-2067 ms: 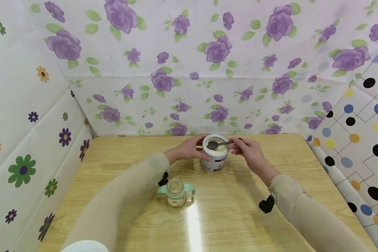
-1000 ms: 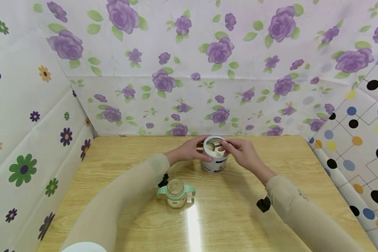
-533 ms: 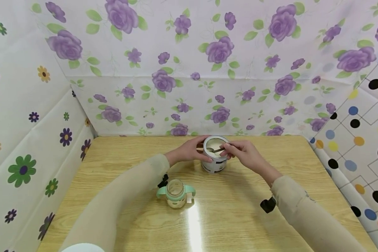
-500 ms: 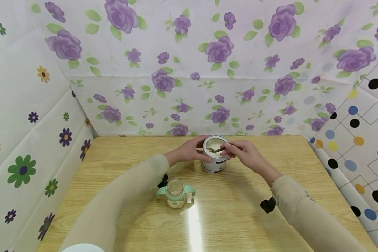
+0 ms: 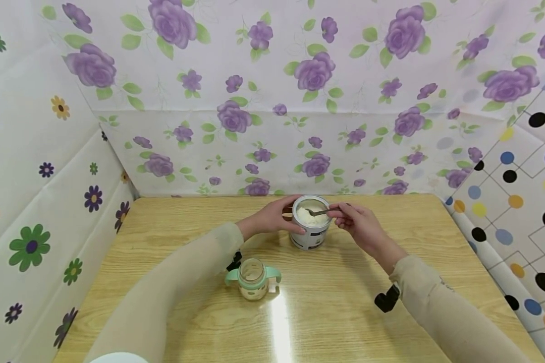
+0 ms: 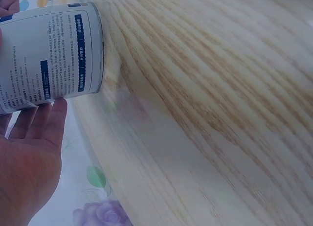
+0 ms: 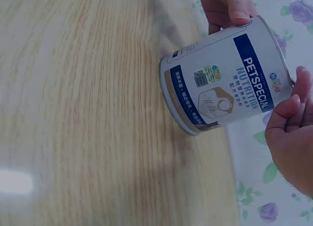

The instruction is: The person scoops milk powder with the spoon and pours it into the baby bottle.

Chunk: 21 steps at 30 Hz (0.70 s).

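A white-and-blue can of milk powder (image 5: 310,239) stands upright near the table's back edge, its top uncovered and pale powder (image 5: 307,218) inside. My left hand (image 5: 270,216) grips the can from the left; in the left wrist view its fingers (image 6: 55,119) lie along the can's side. A metal spoon (image 5: 320,212) is pinched by its handle in my right hand (image 5: 362,226), with its bowl inside the can's mouth at the powder. In the right wrist view the can's printed front (image 7: 220,79) shows, while the spoon is mostly hidden behind my fingers (image 7: 285,108).
Nearer me stands an uncovered baby bottle (image 5: 253,282) with green handles on both sides. The wooden table (image 5: 345,312) ends at a flower-printed cloth wall (image 5: 272,151) just behind the can. White round thing (image 5: 120,358) shows at the bottom edge.
The spoon dipped into the can and turned about in the powder. Over the last half second my right hand has drawn slightly right with it. My left hand stays on the can.
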Motion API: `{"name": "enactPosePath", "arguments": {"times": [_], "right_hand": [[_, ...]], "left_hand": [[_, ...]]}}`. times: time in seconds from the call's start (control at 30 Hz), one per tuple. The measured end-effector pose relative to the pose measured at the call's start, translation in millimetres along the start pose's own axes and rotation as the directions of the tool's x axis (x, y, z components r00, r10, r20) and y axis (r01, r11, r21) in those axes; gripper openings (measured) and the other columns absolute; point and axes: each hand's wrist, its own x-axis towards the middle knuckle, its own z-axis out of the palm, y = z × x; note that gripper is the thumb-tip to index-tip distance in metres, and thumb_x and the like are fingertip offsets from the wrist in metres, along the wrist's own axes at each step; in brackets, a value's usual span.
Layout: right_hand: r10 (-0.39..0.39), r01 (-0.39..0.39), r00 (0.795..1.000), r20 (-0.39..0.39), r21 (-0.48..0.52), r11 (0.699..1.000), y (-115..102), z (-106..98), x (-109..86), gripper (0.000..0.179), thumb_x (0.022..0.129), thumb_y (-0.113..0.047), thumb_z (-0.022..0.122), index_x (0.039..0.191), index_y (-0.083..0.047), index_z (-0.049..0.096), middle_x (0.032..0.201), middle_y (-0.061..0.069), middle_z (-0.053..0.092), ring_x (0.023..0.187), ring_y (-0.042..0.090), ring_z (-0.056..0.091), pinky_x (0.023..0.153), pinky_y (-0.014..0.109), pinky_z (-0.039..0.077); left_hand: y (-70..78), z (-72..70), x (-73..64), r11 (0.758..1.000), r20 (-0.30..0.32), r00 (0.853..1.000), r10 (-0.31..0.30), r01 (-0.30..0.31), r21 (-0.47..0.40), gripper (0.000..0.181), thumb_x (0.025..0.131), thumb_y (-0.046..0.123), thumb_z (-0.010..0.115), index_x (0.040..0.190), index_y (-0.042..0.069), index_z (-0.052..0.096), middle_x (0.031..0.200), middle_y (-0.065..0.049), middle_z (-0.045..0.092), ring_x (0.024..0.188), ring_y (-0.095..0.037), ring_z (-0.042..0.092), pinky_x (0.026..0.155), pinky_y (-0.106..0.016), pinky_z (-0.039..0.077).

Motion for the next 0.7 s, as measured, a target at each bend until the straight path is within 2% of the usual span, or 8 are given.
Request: {"name": "enactPosePath", "arguments": {"times": [0.07,0.13,0.23,0.37,0.53,0.7], "right_hand": [[0.032,-0.029,0.999,-0.023,0.116,0.993,2.0,-2.0,0.1,0.036,0.117,-0.027,0.047,0.126,-0.002,0.071,0.103,-0.002,0.080,0.084,0.008,0.066,0.078,0.021,0.057],[0.063,-0.053,0.997,-0.039,0.227,0.973,3.2,-3.3,-0.2,0.033,0.117,-0.025,0.047,0.121,-0.005,0.073,0.103,-0.001,0.080,0.083,0.008,0.066,0.078,0.021,0.057],[0.101,-0.084,0.994,-0.034,0.331,0.940,3.8,-4.5,-1.8,0.032,0.117,-0.025,0.046,0.119,-0.007,0.073,0.103,0.000,0.080,0.083,0.008,0.065,0.078,0.022,0.056],[0.109,-0.095,0.994,-0.015,0.384,0.919,3.8,-5.9,-3.5,0.034,0.118,-0.025,0.044,0.118,-0.008,0.074,0.104,-0.001,0.081,0.083,0.009,0.065,0.078,0.023,0.055],[0.090,-0.072,0.996,-0.023,0.430,0.900,3.6,-8.0,-3.7,0.038,0.119,-0.025,0.042,0.115,-0.008,0.076,0.103,0.000,0.082,0.083,0.010,0.066,0.079,0.024,0.055],[0.121,-0.090,0.992,-0.040,0.451,0.888,3.8,-8.3,-5.2,0.040,0.119,-0.024,0.041,0.112,-0.008,0.077,0.100,0.000,0.081,0.081,0.010,0.066,0.079,0.024,0.055]], "left_hand": [[0.1,0.0,-0.5,1.000,0.001,1.000,0.000,0.000,-0.008,0.088,0.089,0.013,0.091,0.163,0.024,0.045,0.152,-0.004,0.053,0.139,-0.028,0.055,0.115,-0.048,0.050],[0.4,0.0,-1.0,1.000,0.002,1.000,0.000,0.000,-0.012,0.088,0.089,0.012,0.090,0.163,0.025,0.044,0.153,-0.004,0.052,0.139,-0.028,0.055,0.115,-0.047,0.050],[1.4,-0.1,-1.9,1.000,0.002,1.000,0.000,0.000,-0.013,0.089,0.089,0.012,0.090,0.164,0.025,0.044,0.154,-0.004,0.051,0.139,-0.028,0.055,0.114,-0.046,0.051],[2.6,-0.1,-1.9,1.000,0.001,1.000,-0.003,0.003,0.000,0.090,0.088,0.012,0.091,0.164,0.024,0.044,0.154,-0.004,0.051,0.139,-0.027,0.055,0.114,-0.045,0.051],[2.9,0.1,-1.1,1.000,0.001,1.000,-0.009,0.009,0.006,0.091,0.088,0.012,0.091,0.165,0.024,0.043,0.153,-0.004,0.052,0.139,-0.027,0.055,0.113,-0.044,0.052],[4.5,0.4,-2.5,1.000,0.002,1.000,-0.003,0.003,-0.001,0.090,0.089,0.011,0.090,0.164,0.022,0.043,0.154,-0.006,0.051,0.140,-0.028,0.055,0.114,-0.046,0.051]]}}
